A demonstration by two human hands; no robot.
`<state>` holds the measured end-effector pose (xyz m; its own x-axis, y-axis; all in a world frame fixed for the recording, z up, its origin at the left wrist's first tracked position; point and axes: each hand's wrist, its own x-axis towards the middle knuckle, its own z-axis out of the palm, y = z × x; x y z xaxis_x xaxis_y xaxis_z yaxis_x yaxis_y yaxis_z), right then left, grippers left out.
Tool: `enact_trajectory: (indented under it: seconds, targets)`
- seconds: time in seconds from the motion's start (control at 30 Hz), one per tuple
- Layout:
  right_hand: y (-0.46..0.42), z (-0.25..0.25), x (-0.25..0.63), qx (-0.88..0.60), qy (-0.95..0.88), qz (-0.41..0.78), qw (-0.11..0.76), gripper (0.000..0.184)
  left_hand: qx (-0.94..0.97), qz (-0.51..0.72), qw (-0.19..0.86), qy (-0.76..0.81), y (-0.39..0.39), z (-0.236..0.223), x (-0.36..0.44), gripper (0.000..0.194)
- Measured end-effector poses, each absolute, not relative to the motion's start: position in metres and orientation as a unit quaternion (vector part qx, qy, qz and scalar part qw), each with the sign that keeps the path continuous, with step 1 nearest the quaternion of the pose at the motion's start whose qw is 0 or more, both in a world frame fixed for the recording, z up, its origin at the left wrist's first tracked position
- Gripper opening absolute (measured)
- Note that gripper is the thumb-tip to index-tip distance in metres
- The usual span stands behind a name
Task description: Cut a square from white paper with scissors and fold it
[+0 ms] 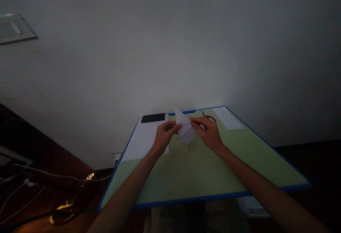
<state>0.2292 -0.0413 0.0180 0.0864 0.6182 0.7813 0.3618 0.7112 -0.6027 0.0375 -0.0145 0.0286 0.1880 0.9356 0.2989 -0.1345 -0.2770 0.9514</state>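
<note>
Between my two hands, above the table, is a folded white paper (185, 130) with a pointed top and angled creases. My left hand (165, 133) pinches its left edge between thumb and fingers. On the opposite edge, my right hand (207, 130) grips the paper with thumb and forefinger. Behind the right hand lies a pair of scissors (211, 118) with red handles, partly hidden by that hand. A larger white sheet (144, 139) rests flat on the table's left side, beneath the left hand.
The light green table (202, 176) has a blue rim and stands against a grey wall (170, 48). A black phone-like slab (153, 118) lies on the sheet's far edge. A white paper strip (228, 118) is at the back right. White cables (55, 173) run at the lower left.
</note>
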Motion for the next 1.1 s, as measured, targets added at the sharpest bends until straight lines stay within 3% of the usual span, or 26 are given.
enact_trajectory:
  seconds: [0.13,0.5,0.77,1.1]
  targets:
    - [-0.040,0.019,0.231,-0.381,-0.632,0.131,0.661,0.018,0.633,0.484,0.479,0.368,-0.017,0.025,0.039,0.029]
    - [-0.039,0.018,0.230,-0.398,-0.617,0.147,0.663,0.017,0.650,0.490,0.463,0.351,-0.014,0.026,0.036,0.037]
    - [-0.040,0.013,0.224,-0.410,-0.583,0.200,0.673,0.020,0.713,0.469,0.348,0.389,-0.015,0.016,0.040,0.037]
    - [-0.036,0.010,0.224,-0.414,-0.558,0.239,0.679,0.020,0.673,0.488,0.403,0.382,-0.013,0.017,0.039,0.039]
